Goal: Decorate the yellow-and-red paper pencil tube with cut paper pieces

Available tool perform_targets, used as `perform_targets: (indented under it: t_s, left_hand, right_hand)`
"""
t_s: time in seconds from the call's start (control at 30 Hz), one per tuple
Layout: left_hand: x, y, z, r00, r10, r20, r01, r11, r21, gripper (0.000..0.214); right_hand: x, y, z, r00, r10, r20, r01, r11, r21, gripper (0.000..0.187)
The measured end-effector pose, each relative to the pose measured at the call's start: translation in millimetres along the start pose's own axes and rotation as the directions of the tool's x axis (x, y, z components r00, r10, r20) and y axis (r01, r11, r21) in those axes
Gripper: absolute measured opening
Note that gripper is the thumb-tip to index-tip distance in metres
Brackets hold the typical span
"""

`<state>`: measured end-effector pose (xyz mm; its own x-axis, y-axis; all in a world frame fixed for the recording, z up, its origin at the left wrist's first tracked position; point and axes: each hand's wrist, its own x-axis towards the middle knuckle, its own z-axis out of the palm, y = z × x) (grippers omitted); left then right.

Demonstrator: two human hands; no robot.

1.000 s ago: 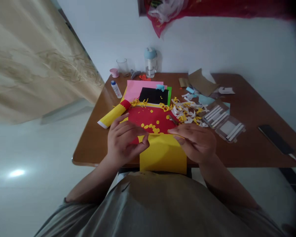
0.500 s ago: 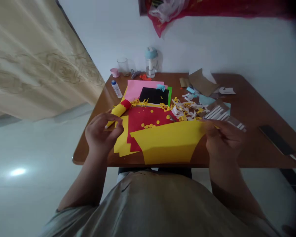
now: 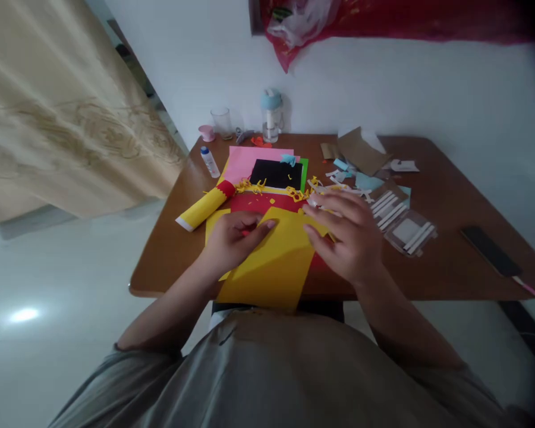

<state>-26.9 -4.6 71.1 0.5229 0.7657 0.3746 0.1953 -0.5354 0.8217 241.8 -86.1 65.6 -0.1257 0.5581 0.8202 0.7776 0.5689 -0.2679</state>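
A yellow paper sheet (image 3: 271, 267) lies tilted at the near edge of the table, over a red sheet (image 3: 258, 202). My left hand (image 3: 234, 238) rests on the yellow sheet's upper left part, fingers stretched flat toward the right and pressing it down. Fingers spread, my right hand (image 3: 350, 235) hovers over the sheet's upper right corner and holds nothing. A yellow paper roll with a red fringe (image 3: 203, 208) lies just left of my left hand.
Behind the red sheet lie black (image 3: 276, 173) and pink (image 3: 249, 159) sheets, a glue bottle (image 3: 210, 161) and cut paper scraps (image 3: 334, 187). A clear case of white strips (image 3: 405, 229) sits right of my hand, and a dark flat object (image 3: 490, 252) lies farther right. A glass (image 3: 222, 120) and a water bottle (image 3: 271, 116) stand at the back.
The yellow sheet, held up and stretched between both hands, now lies turned on the table. My left hand moved right onto it. My right hand let go and came back left.
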Motion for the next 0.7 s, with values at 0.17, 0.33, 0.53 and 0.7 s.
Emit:
perform_targets:
  t_s: [0.17,0.33,0.53,0.7]
  left_hand:
    - [15,3,-14.1,0.964,0.202,0.172,-0.225,0.966,0.128,0.045]
    - [34,-4,-37.0,0.906,0.239,0.35,-0.336,0.908,0.251,0.041]
    - [69,-27,-43.1,0.907,0.051,0.418,-0.333,0.695,0.637,0.04]
    - [94,-70,-39.2,0.861,-0.156,0.484,-0.278,0.652,0.705,0.083]
  right_hand:
    - [19,-13,25,0.997,0.038,0.074,-0.044,0.996,0.082,0.021]
    - [16,-6,34,0.93,0.352,0.106,-0.368,0.896,0.249,0.008]
    - [5,22,70,0.469,0.717,0.516,-0.876,0.306,0.372,0.015]
    - [-8,56,106,0.305,0.781,0.544,-0.949,0.201,0.243,0.015]
